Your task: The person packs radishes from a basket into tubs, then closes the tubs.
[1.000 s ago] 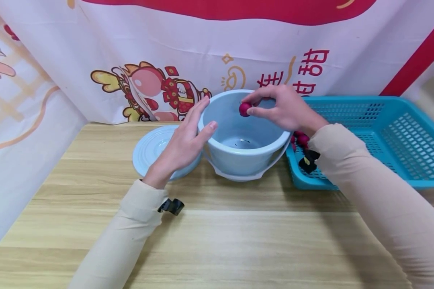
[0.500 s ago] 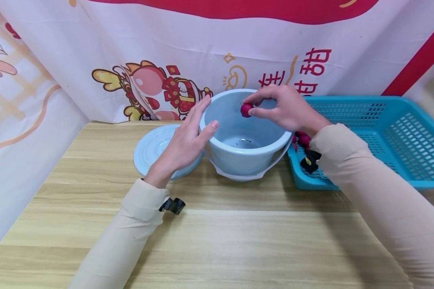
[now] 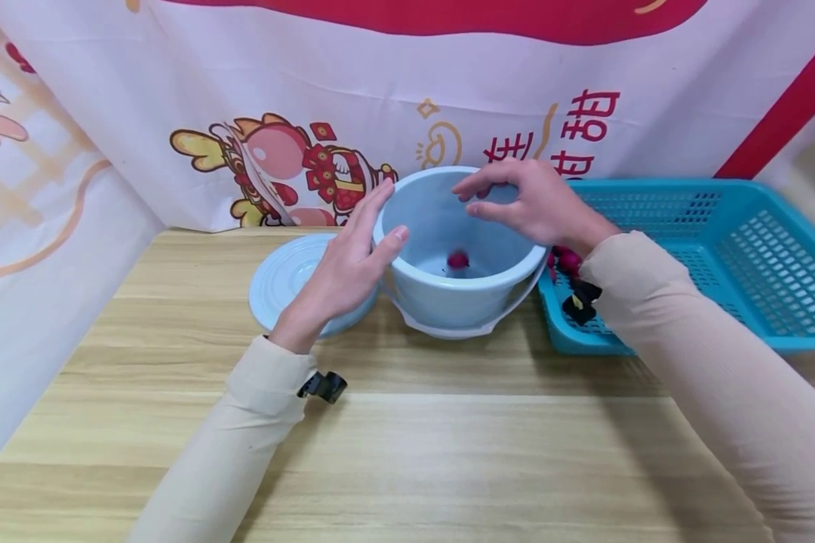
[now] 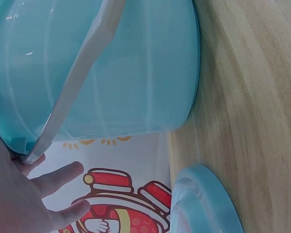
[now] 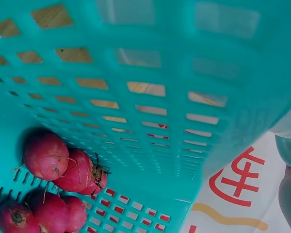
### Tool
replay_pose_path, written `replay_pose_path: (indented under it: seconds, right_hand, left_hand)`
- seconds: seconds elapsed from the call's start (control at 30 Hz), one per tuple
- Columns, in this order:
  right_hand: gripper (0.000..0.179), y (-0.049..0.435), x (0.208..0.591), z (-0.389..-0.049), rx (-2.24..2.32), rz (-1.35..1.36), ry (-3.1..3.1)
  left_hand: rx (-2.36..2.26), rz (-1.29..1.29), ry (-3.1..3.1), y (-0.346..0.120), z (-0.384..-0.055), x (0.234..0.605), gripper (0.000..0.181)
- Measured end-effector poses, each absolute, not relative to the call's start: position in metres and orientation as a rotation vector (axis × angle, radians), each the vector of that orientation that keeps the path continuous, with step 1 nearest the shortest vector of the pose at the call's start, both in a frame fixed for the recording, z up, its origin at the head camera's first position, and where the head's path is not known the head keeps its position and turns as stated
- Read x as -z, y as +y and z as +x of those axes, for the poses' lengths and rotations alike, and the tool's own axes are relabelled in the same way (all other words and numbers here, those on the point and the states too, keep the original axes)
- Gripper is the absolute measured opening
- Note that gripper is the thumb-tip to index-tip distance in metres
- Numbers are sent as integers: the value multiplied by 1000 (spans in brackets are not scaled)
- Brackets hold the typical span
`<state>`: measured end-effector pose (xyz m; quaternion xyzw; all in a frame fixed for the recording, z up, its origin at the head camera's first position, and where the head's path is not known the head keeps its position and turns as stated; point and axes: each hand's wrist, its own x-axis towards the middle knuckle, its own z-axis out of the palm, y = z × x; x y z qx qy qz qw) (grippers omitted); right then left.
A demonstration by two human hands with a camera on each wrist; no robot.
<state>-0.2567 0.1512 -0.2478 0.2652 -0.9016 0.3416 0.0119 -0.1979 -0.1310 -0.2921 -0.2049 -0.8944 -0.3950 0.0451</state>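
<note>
A light blue bucket (image 3: 448,305) stands upright on the table, its pale handle (image 4: 80,73) hanging down the side. Against the bucket's left rim rests my left hand (image 3: 346,264), fingers extended. My right hand (image 3: 533,197) hovers over the bucket's right rim, thumb and fingertips apart with nothing between them. Below it, inside the bucket, a red radish (image 3: 457,261) appears blurred, low down near small dark bits; whether it touches the bottom I cannot tell. In the right wrist view, several more radishes (image 5: 46,154) lie in a corner of the teal basket (image 5: 136,194).
Left of the bucket, partly behind my left hand, a round light blue lid (image 3: 278,279) lies on the wooden table (image 3: 407,467). The basket stands close on the bucket's right, under my right forearm. A printed cloth (image 3: 353,83) hangs behind everything.
The right thumb and fingers have parted and let go of the radish, which has dropped from the rim's height down into the bucket. Both hands have stayed in place.
</note>
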Motion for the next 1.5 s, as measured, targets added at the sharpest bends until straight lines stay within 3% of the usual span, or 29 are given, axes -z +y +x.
replay_pose_path:
  seconds: [0.53,0.97,1.5]
  right_hand:
    - [37,157,243,-254,-1361,779,-2653]
    - [58,242,249,-260,-1443,340,-2733]
    - [73,317,268,-273,-1228,59,-3103]
  left_hand:
    - [1181,-592,-2727,-136,-197,290,75]
    - [1191,-589,-2732,-129,-199,292,72]
    - [1192,-600,-2731,-130,-198,292,72]
